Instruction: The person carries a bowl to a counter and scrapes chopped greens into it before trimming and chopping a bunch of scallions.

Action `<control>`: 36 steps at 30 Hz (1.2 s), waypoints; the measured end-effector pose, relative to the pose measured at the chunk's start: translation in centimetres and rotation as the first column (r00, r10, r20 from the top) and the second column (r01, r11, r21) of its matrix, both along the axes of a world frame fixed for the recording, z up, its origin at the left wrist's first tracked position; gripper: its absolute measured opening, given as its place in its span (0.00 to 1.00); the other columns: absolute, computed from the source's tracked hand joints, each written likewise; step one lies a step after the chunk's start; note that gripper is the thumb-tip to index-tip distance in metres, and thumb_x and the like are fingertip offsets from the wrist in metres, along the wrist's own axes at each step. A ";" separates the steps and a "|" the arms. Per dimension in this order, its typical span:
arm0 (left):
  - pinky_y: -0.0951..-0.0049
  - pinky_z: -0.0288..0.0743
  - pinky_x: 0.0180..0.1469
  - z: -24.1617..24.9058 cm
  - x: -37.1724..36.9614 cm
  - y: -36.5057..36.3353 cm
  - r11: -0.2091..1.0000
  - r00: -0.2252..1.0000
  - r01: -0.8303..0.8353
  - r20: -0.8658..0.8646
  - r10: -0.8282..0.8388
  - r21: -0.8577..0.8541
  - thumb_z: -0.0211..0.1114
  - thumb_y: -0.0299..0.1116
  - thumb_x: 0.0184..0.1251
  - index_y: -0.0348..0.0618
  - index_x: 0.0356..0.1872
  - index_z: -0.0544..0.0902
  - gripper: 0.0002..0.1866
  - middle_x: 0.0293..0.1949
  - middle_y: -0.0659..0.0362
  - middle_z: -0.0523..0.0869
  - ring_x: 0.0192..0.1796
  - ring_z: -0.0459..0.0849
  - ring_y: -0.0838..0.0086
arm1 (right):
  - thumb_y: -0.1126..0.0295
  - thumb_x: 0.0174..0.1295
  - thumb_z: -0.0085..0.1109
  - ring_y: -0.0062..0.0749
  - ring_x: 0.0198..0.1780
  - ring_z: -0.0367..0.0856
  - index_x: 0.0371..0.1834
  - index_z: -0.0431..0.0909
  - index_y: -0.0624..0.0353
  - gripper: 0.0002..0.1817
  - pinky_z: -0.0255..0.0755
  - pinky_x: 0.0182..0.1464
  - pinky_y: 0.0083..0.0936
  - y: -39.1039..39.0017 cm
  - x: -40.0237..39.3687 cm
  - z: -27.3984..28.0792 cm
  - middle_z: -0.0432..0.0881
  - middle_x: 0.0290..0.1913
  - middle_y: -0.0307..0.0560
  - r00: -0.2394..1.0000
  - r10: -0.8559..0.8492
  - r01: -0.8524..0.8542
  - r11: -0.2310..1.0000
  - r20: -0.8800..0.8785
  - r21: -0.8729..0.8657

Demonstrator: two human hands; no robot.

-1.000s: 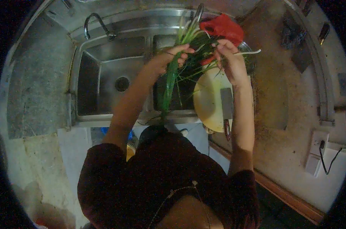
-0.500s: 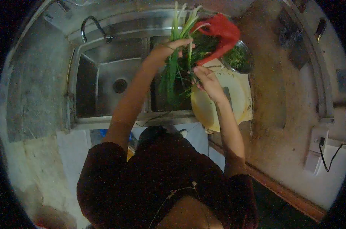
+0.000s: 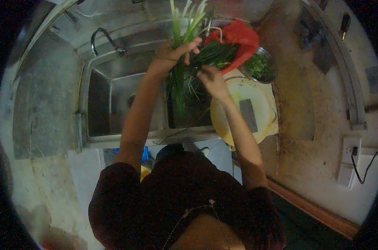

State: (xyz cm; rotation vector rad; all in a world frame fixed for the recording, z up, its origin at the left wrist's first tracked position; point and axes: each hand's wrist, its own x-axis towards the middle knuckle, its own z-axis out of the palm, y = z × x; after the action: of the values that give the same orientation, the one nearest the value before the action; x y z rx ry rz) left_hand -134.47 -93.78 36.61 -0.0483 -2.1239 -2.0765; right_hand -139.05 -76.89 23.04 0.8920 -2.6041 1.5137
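My left hand [image 3: 174, 56] is wrapped round a bunch of green onions [image 3: 178, 81], held upright over the right basin of the sink. Their white ends point up and away, and the green leaves hang below my fist. Just to the right, my right hand [image 3: 214, 83] has its fingers curled in close to the hanging leaves. Motion blurs those fingertips, and what they pinch, if anything, is hidden. Behind both hands lies a red plastic bag [image 3: 245, 37], with more dark green leaves [image 3: 218, 54] at its mouth.
A round cutting board [image 3: 226, 118] with a cleaver [image 3: 248, 114] on it lies right of the sink. Behind it stands a metal bowl [image 3: 273, 71] of chopped greens [image 3: 256, 65]. A curved faucet [image 3: 107, 35] rises at the back of the left basin [image 3: 118, 121].
My left hand has shifted left with the green onions. My right hand has moved left and slightly up, toward the hanging leaves. The view has tilted slightly.
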 end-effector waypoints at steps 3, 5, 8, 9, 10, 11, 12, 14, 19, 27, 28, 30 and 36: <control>0.81 0.65 0.26 -0.7 -0.1 1.1 0.997 0.996 0.082 0.018 -0.082 -0.013 0.59 0.44 0.53 0.41 0.38 0.79 0.18 0.25 0.62 0.79 0.20 0.71 0.82 | 0.66 0.53 0.56 0.21 0.32 0.72 0.35 0.75 0.66 0.13 0.65 0.37 0.17 0.3 0.8 11.8 0.76 0.28 0.41 0.986 0.037 0.050 0.867 0.164 -0.496; 0.82 0.65 0.26 -0.6 -0.1 2.2 0.992 0.992 0.124 0.015 -0.123 -0.030 0.59 0.44 0.54 0.40 0.39 0.79 0.18 0.25 0.62 0.79 0.21 0.71 0.83 | 0.68 0.54 0.56 0.20 0.32 0.72 0.34 0.75 0.66 0.11 0.64 0.37 0.16 0.5 0.9 14.8 0.76 0.28 0.39 0.992 0.057 0.014 0.834 0.111 -0.552; 0.83 0.65 0.27 0.3 0.0 3.6 0.987 0.987 0.158 0.034 -0.158 0.008 0.59 0.44 0.54 0.39 0.37 0.79 0.18 0.26 0.61 0.79 0.21 0.71 0.83 | 0.72 0.54 0.53 0.20 0.32 0.72 0.31 0.76 0.67 0.08 0.64 0.38 0.15 0.8 0.3 15.4 0.76 0.30 0.40 1.000 0.012 0.007 0.800 0.027 -0.601; 0.82 0.66 0.27 0.4 0.1 3.7 0.984 0.983 0.177 0.038 -0.177 0.017 0.59 0.43 0.55 0.39 0.38 0.78 0.18 0.26 0.61 0.79 0.21 0.71 0.82 | 0.72 0.55 0.53 0.21 0.32 0.73 0.31 0.76 0.66 0.08 0.65 0.37 0.15 1.0 0.1 15.1 0.76 0.30 0.40 0.999 0.007 0.019 0.776 0.039 -0.630; 0.81 0.67 0.28 0.4 0.1 3.9 0.981 0.980 0.193 0.045 -0.194 0.026 0.59 0.43 0.55 0.38 0.39 0.77 0.18 0.26 0.60 0.79 0.22 0.72 0.81 | 0.72 0.55 0.53 0.21 0.32 0.73 0.32 0.76 0.66 0.07 0.66 0.36 0.16 1.3 0.0 14.8 0.76 0.31 0.41 0.999 0.005 0.032 0.752 0.054 -0.659; 0.81 0.67 0.28 0.2 0.0 4.0 0.981 0.980 0.191 0.048 -0.192 0.027 0.59 0.43 0.55 0.38 0.39 0.77 0.18 0.26 0.60 0.79 0.22 0.72 0.81 | 0.72 0.55 0.53 0.21 0.32 0.73 0.32 0.76 0.66 0.07 0.66 0.36 0.16 1.4 0.3 15.1 0.76 0.31 0.41 0.998 0.006 0.033 0.752 0.058 -0.658; 0.81 0.68 0.30 0.0 -0.2 4.0 0.982 0.984 0.154 0.078 -0.162 0.106 0.59 0.43 0.55 0.38 0.40 0.76 0.19 0.27 0.59 0.79 0.24 0.74 0.79 | 0.72 0.55 0.53 0.22 0.31 0.74 0.31 0.76 0.65 0.07 0.68 0.34 0.16 1.6 0.6 15.3 0.76 0.31 0.41 0.980 0.047 0.109 0.689 0.194 -0.716; 0.80 0.70 0.31 -0.4 -0.5 3.8 0.977 0.985 0.107 0.118 -0.130 0.183 0.58 0.43 0.55 0.37 0.41 0.75 0.19 0.29 0.58 0.80 0.26 0.76 0.77 | 0.72 0.56 0.52 0.22 0.30 0.75 0.31 0.76 0.64 0.07 0.69 0.32 0.16 1.8 1.0 15.6 0.77 0.31 0.41 0.938 0.102 0.198 0.625 0.330 -0.755; 0.77 0.73 0.37 -1.6 -1.7 2.5 0.953 0.974 0.076 0.182 -0.134 0.293 0.58 0.43 0.55 0.37 0.44 0.74 0.21 0.36 0.53 0.80 0.37 0.80 0.71 | 0.71 0.56 0.52 0.22 0.25 0.75 0.29 0.75 0.62 0.06 0.71 0.27 0.17 2.4 0.3 15.9 0.77 0.30 0.42 0.958 0.107 0.136 0.646 0.267 -0.751; 0.74 0.75 0.34 -1.7 -2.0 2.0 0.974 0.980 0.157 0.094 -0.174 0.163 0.59 0.45 0.55 0.41 0.44 0.74 0.21 0.36 0.57 0.79 0.33 0.78 0.73 | 0.72 0.55 0.52 0.21 0.29 0.72 0.26 0.74 0.63 0.06 0.68 0.37 0.19 2.2 -0.7 15.1 0.75 0.27 0.38 0.992 -0.078 0.124 0.814 0.104 -0.567; 0.74 0.75 0.33 -1.6 -2.1 2.3 0.986 0.985 0.163 0.047 -0.164 0.020 0.59 0.44 0.55 0.42 0.43 0.75 0.19 0.35 0.59 0.79 0.32 0.78 0.74 | 0.73 0.54 0.51 0.22 0.31 0.72 0.25 0.74 0.64 0.05 0.66 0.40 0.19 1.5 -1.2 14.3 0.75 0.28 0.38 0.992 -0.128 0.112 0.842 0.006 -0.527; 0.76 0.74 0.29 -2.5 -1.6 3.0 0.984 0.984 0.174 0.049 -0.173 -0.024 0.59 0.42 0.56 0.41 0.40 0.76 0.16 0.32 0.60 0.79 0.30 0.78 0.76 | 0.73 0.54 0.51 0.25 0.34 0.71 0.26 0.73 0.65 0.05 0.64 0.43 0.21 0.6 -1.2 13.5 0.75 0.29 0.40 0.981 -0.143 0.066 0.885 -0.134 -0.462; 0.77 0.70 0.31 -3.9 -2.0 2.5 0.955 0.957 0.288 0.006 -0.289 -0.071 0.53 0.39 0.62 0.41 0.32 0.74 0.11 0.25 0.62 0.77 0.27 0.75 0.80 | 0.68 0.49 0.59 0.32 0.55 0.63 0.56 0.60 0.66 0.30 0.58 0.55 0.26 0.8 0.4 12.5 0.68 0.51 0.48 0.951 0.195 -0.049 0.861 0.239 -0.506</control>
State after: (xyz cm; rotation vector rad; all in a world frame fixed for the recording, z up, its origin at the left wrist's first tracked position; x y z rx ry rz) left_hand -136.51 -91.32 32.71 -0.3957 -2.3061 -2.1442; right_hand -138.70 -76.05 35.56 0.8435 -2.1456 2.3532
